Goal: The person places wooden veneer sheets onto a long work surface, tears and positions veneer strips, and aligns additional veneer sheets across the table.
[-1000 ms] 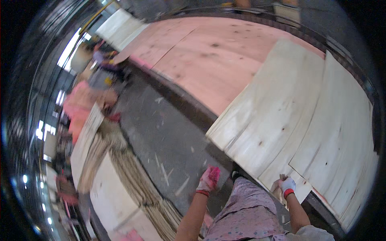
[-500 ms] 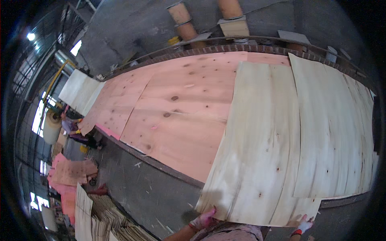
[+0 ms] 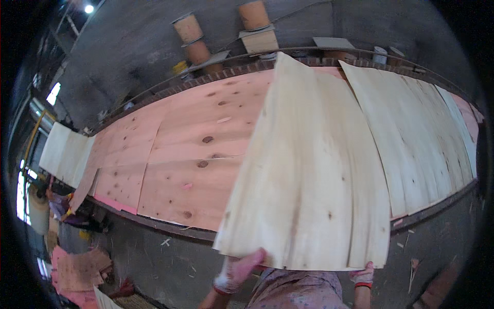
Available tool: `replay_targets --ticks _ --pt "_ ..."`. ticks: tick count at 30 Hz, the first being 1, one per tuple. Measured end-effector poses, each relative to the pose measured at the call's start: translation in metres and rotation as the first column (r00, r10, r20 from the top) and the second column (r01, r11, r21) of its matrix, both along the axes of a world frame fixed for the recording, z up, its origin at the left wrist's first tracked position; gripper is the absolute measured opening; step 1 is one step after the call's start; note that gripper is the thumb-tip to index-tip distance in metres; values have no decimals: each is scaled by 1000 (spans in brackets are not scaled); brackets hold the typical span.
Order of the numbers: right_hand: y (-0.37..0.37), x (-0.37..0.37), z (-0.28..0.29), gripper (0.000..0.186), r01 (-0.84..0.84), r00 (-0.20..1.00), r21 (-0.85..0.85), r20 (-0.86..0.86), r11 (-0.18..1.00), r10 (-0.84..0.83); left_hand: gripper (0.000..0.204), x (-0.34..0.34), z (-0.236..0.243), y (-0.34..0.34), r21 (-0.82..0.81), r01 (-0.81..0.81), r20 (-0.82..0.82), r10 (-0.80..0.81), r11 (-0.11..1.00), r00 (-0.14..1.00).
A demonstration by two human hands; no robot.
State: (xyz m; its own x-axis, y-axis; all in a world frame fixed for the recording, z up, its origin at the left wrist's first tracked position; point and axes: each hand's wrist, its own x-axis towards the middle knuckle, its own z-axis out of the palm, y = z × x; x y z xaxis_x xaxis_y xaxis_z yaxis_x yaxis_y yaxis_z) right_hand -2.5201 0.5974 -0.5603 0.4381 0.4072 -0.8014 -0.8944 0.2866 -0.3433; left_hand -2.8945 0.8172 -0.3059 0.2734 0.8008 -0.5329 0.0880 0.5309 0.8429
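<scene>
A large pale wood veneer sheet (image 3: 309, 175) spans the middle, its near edge held against my body and its far left corner raised. My left hand (image 3: 239, 270), in a stained pink and white glove, grips the near edge toward its left corner, thumb on top. Closed on that edge by the right corner is my right hand (image 3: 362, 276), gloved, with a red band at the wrist. Beneath and to the left lie pink-coated veneer sheets (image 3: 185, 139) with dark knots. Another pale veneer sheet (image 3: 411, 139) lies flat on the right.
Far left, a co-worker (image 3: 62, 206) holds a pinkish sheet near a white sheet (image 3: 67, 152). Pink and brown scraps (image 3: 80, 270) are piled lower left. Behind the long bed's brick edge (image 3: 206, 75) stand round drums (image 3: 197, 52) and a yellow container (image 3: 180, 67).
My view has swung right, so the scene shifts left. The held sheet has come off the bed at its far left corner, and my right hand's fingers have closed on its near edge.
</scene>
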Motion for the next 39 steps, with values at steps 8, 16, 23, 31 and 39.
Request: replay_targets --ticks 8,16,23,31,39 --pt "72 -160 74 50 -92 978 374 -141 923 155 32 -222 -39 -13 395 -440 101 438 807 894" --pt "172 -240 61 27 -519 782 395 -137 758 608 39 -360 -136 40 357 -652 -98 721 669 686" --pt "144 -237 16 13 -412 890 269 -84 870 448 48 -391 -240 21 -46 -629 -433 552 776 713" --pt "147 -221 -38 36 -426 900 -359 -259 831 350 47 -438 -298 -114 -401 -398 146 487 825 861" --pt "155 -209 25 36 -568 821 -80 4 819 571 56 -327 -249 -143 -331 -733 253 804 595 538"
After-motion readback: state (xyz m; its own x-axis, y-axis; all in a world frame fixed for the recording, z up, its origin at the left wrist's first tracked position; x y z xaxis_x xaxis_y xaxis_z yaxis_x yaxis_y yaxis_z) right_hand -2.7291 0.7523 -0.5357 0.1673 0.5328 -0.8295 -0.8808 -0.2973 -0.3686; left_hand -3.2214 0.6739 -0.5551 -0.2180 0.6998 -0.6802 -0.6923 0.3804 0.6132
